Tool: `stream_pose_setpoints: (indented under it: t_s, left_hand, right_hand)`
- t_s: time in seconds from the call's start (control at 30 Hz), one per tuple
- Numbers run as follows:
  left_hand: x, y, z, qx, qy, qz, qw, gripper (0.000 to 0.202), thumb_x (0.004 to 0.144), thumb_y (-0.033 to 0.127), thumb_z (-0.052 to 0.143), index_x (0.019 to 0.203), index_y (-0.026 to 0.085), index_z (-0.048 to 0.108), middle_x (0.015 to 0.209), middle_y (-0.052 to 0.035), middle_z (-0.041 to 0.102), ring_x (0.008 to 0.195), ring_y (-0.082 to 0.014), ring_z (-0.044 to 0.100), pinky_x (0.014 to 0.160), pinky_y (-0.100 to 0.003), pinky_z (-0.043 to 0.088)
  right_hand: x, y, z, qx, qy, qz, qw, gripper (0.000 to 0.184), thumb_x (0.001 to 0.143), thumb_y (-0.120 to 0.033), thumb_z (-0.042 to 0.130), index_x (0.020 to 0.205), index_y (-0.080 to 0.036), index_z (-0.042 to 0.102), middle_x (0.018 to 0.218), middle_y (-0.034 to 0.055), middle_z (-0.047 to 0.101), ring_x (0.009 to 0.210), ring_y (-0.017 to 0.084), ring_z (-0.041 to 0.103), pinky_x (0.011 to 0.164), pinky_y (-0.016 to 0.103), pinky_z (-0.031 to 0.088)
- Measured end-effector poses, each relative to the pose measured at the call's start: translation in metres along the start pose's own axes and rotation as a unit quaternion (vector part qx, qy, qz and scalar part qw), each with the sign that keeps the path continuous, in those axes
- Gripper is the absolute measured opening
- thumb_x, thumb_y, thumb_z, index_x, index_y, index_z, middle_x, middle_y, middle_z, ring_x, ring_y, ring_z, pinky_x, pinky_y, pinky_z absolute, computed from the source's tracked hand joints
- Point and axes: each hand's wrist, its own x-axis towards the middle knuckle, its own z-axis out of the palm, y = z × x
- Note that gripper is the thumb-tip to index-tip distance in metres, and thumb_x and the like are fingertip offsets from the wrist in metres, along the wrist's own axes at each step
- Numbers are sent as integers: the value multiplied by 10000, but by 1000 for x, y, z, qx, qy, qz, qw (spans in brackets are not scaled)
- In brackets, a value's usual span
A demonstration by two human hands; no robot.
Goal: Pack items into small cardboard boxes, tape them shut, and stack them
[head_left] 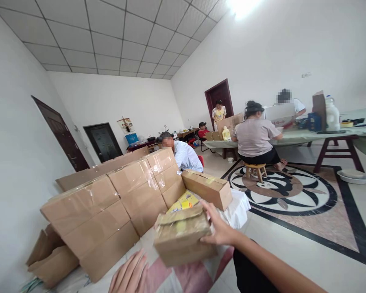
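A brown cardboard box (183,240) with yellowish tape on its lid is tilted slightly above the cloth in front of me. My right hand (218,226) grips its right end, thumb on the near side and fingers over the top edge. My left hand (129,272) is at the bottom of the view, fingers stretched out, left of the box and apart from it. Behind the box lies a yellow printed sheet or packet (185,200), partly covered. A longer taped carton (207,185) rests beyond it at the table's far right corner.
Tall joined cardboard panels (110,207) stand along the left. An open carton (53,256) sits at lower left. A person in a light shirt (186,156) is behind the panels. Others work at a green-covered table (305,136), one on a wooden stool (256,169).
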Motion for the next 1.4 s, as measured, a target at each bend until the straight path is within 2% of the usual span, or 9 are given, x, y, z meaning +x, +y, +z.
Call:
stream_pose_setpoints:
  t_s: [0.1, 0.23, 0.4, 0.83, 1.0, 1.1, 1.2, 1.27, 1.4]
  left_hand:
    - [4, 9, 2, -51, 0, -35, 998, 242, 952, 112, 530, 1125, 170, 689, 1108, -114, 769, 968, -251, 717, 851, -386, 499]
    - [7, 25, 14, -126, -30, -69, 989, 311, 951, 41, 507, 1183, 181, 659, 1084, -91, 757, 976, -224, 700, 894, -365, 501]
    - [8, 43, 33, -186, -68, -96, 975, 335, 952, 26, 486, 1190, 188, 657, 1087, -79, 734, 968, -205, 684, 915, -347, 522]
    - [6, 63, 57, -291, -167, -186, 924, 286, 964, 158, 457, 1075, 265, 697, 1003, -13, 770, 892, -157, 749, 757, -201, 577]
    - [11, 46, 42, -372, -331, -298, 814, 325, 942, 213, 444, 1023, 315, 741, 949, 3, 789, 839, -180, 761, 723, -231, 564]
    - [-7, 21, 26, -409, -453, -419, 672, 313, 843, 223, 507, 1012, 283, 763, 849, -28, 784, 640, -202, 735, 596, -265, 535]
    - [-45, -20, 10, -402, -521, -531, 534, 302, 674, 210, 603, 930, 203, 763, 711, -56, 753, 458, -216, 664, 425, -250, 420]
    - [-75, -59, 1, -365, -514, -581, 514, 282, 605, 208, 647, 867, 169, 745, 647, -62, 731, 434, -234, 651, 383, -235, 365]
    - [-124, -158, -9, -222, -395, -674, 583, 346, 771, 264, 609, 1078, 121, 679, 805, -95, 759, 571, -227, 698, 511, -261, 460]
  right_hand:
    - [-43, 8, -80, -63, 117, 32, 991, 1096, 780, -493, 745, 1621, -209, 102, 1529, 218, 292, 1415, 437, 381, 1043, 517, 492]
    - [-108, 35, -166, -178, 285, 118, 935, 1175, 693, -541, 812, 1612, -258, 136, 1476, 184, 315, 1394, 444, 380, 1020, 550, 520]
    - [-153, 71, -199, -247, 342, 187, 887, 1170, 681, -613, 803, 1608, -280, 171, 1389, 203, 349, 1284, 450, 470, 913, 525, 567]
    - [14, 135, -80, -260, 266, 188, 909, 1085, 724, -610, 723, 1592, -237, 191, 1352, 168, 302, 1348, 424, 371, 1094, 574, 399]
    - [82, 127, -33, -216, 236, 229, 919, 1208, 708, -589, 749, 1611, -170, 65, 1517, 275, 167, 1453, 493, 239, 1114, 633, 313]
    - [86, 108, -15, -264, 221, 206, 916, 1181, 723, -589, 748, 1596, -120, 104, 1574, 322, 95, 1490, 529, 144, 1118, 681, 252]
    - [68, 86, 3, -332, 231, 89, 910, 739, 871, -482, 608, 1500, -176, 370, 1486, 245, 369, 1403, 479, 346, 1084, 681, 310]
    - [52, 74, 20, -316, 121, -39, 940, 396, 925, -389, 541, 1268, -193, 577, 1219, 189, 592, 1178, 385, 560, 971, 557, 465]
    - [16, 57, 80, -242, -182, -217, 928, 179, 958, -252, 466, 850, -261, 609, 743, 54, 646, 652, 219, 598, 623, 358, 490]
